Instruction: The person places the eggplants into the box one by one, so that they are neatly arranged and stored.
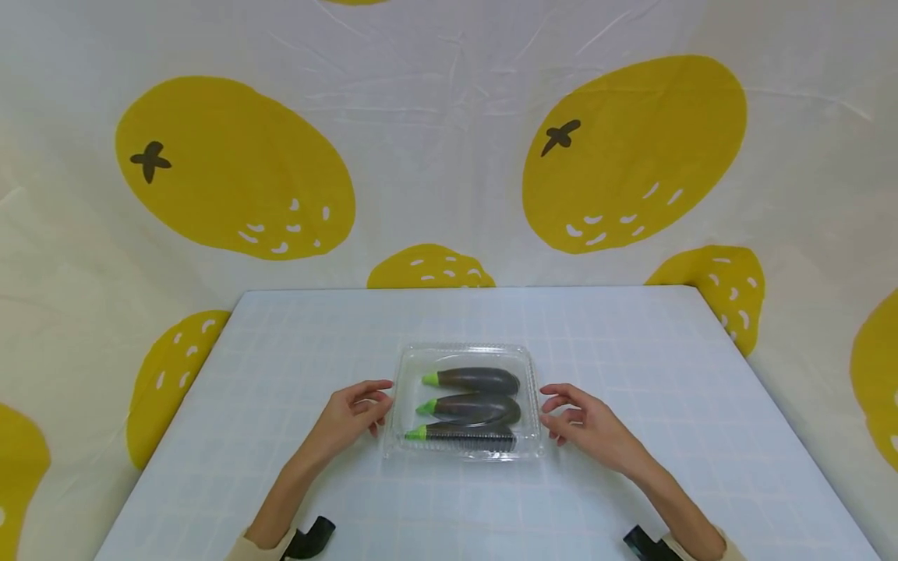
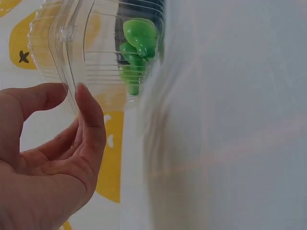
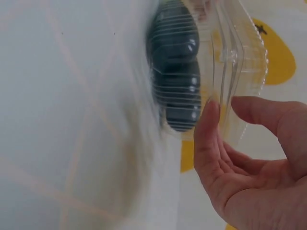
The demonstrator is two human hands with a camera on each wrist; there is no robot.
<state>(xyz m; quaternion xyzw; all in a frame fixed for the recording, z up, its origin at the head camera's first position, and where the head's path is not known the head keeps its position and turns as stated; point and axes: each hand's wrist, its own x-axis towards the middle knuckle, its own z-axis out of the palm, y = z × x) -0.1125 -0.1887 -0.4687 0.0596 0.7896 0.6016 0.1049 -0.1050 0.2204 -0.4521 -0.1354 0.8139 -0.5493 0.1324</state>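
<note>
A clear plastic clamshell box (image 1: 466,351) rests on the table with its lid over it. Inside lie three dark eggplants, a back one (image 1: 484,380), a middle one (image 1: 477,408) and a front one (image 1: 470,438), green stem ends to the left. At the left side, my left hand (image 1: 352,413) pinches the box's rim lightly between thumb and finger. My right hand (image 1: 585,425) does likewise at the right side. The left wrist view shows the green stem ends (image 2: 140,36) through the ribbed wall; the right wrist view shows the rounded dark ends (image 3: 180,72).
The table (image 1: 337,327) wears a pale checked cover. Behind it hangs a white cloth (image 1: 435,156) printed with large yellow fruit. Black straps (image 1: 312,538) sit on both wrists near the front edge of the head view.
</note>
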